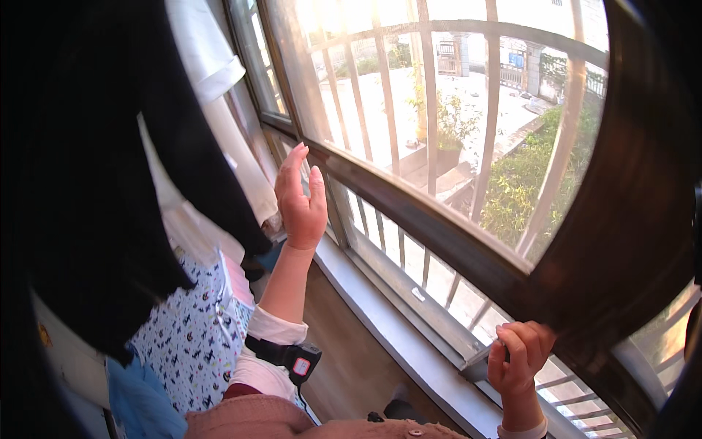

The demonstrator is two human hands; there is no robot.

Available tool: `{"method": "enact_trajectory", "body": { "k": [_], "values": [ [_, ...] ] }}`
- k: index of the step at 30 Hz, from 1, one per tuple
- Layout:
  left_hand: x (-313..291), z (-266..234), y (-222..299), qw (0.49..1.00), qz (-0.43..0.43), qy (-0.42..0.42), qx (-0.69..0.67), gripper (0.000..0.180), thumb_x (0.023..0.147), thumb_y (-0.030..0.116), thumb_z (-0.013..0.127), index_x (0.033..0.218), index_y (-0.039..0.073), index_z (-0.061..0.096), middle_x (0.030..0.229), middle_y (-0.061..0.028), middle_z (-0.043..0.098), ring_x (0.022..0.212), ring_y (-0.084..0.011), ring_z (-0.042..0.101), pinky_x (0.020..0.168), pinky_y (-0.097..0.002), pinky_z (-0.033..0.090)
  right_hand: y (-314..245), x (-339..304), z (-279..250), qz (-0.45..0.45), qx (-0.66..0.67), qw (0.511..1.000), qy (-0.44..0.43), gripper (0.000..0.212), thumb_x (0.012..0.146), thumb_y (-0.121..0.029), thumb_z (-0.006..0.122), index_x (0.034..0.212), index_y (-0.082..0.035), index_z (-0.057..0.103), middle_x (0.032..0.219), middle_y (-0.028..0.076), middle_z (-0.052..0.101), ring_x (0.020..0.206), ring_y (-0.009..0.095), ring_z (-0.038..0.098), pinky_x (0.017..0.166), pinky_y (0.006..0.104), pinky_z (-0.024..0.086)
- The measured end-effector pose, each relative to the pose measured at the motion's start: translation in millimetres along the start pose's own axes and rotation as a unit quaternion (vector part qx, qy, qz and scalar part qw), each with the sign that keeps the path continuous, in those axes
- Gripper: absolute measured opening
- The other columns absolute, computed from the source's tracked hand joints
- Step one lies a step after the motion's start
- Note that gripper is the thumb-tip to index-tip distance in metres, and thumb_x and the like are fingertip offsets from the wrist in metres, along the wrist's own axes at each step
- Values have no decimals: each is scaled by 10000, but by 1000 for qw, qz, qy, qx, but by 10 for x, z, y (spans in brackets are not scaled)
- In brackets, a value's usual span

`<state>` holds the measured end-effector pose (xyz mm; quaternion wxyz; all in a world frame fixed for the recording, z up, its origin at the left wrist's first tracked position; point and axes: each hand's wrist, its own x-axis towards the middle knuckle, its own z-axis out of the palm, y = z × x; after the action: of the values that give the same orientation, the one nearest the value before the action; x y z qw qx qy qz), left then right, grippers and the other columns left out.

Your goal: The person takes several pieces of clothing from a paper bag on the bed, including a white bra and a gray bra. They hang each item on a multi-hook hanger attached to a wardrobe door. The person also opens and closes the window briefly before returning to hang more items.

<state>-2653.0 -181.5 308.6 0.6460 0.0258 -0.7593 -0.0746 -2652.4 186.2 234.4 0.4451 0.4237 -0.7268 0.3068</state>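
Observation:
In front of me is a dark-framed window [431, 212], its glass panes set before a row of pale bars [431, 110]. My left hand [301, 208] is raised by the frame's left part, fingers stretched out and thumb apart, with nothing in it. Whether it touches the frame I cannot tell. At the lower right, my right hand [521, 358] has its fingers curled beside the dark window frame [556, 322]. What lies inside that curl, if anything, is hidden.
Hanging clothes line the left: black garments [95, 183], white ones [208, 66] and a patterned cloth [186, 333]. A pale sill [365, 314] runs below the window above a brown floor [336, 336]. Plants [526, 175] stand outside.

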Motion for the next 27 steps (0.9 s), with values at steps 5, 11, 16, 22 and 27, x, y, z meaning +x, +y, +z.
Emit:
{"method": "enact_trajectory", "body": {
  "k": [5,11,16,22,27],
  "values": [
    [172,734,-910,998,-63,-1,-1,321,875,117,469,1174,0,468,1180,-163,516,1092,-319,486,933,-376,375,36,191,329,-12,-91,996,-14,113,733,-97,585,845,-101,601,865,33,573,779,197,523,711,340,370],
    [313,1325,-1835,993,-111,36,11,363,884,101,427,1239,25,418,1234,-158,478,1133,-320,454,948,-363,371,14,343,486,-29,-243,969,-31,118,751,-136,563,855,-111,614,935,23,566,845,175,511,731,337,325],
    [466,1656,-2478,990,-87,97,58,361,886,98,421,1235,4,414,1246,-203,450,1149,-350,429,983,-393,333,4,474,641,5,-328,944,-29,118,762,-141,561,862,-108,615,941,22,558,856,178,501,743,348,319],
    [590,1837,-2896,994,-51,89,32,344,863,38,431,1206,19,443,1180,-223,462,1111,-380,422,954,-428,322,-55,590,838,34,-375,926,8,79,757,-116,587,813,-125,532,873,9,520,808,193,470,721,348,328],
    [589,1796,-3089,997,-16,68,41,378,844,0,454,1213,82,466,1211,-226,417,1098,-387,425,924,-415,353,-54,650,1034,59,-357,932,18,110,760,-169,619,812,-147,525,879,-7,497,825,189,446,732,358,327]
  ]
}}
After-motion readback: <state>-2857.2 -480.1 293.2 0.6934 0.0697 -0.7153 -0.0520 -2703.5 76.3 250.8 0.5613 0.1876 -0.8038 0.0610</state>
